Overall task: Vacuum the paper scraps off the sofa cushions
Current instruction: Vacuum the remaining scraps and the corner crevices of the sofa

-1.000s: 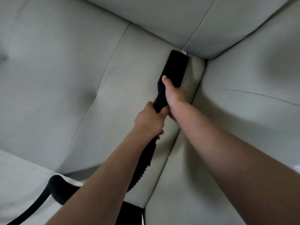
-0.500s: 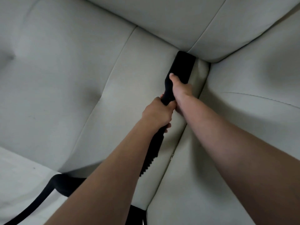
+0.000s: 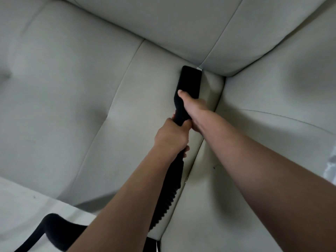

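Note:
A black vacuum nozzle (image 3: 190,79) lies flat on the pale grey sofa seat cushion (image 3: 145,106), its tip pushed into the corner where the seat meets the backrest. A small white paper scrap (image 3: 199,68) shows at the nozzle's far right tip. My right hand (image 3: 193,108) grips the nozzle's neck, thumb along the top. My left hand (image 3: 171,137) grips the tube just behind it. The ribbed black hose (image 3: 169,193) runs back under my left forearm.
The backrest cushions (image 3: 163,20) rise at the top, and a side cushion (image 3: 272,106) closes the right. The hose loops (image 3: 52,226) over a white surface (image 3: 18,206) at lower left. A tiny dark speck (image 3: 215,167) lies on the right cushion.
The nozzle stays in the seat corner while the view shifts slightly. A white scrap shows at its tip again, as it did one second ago. Both hands keep their grips.

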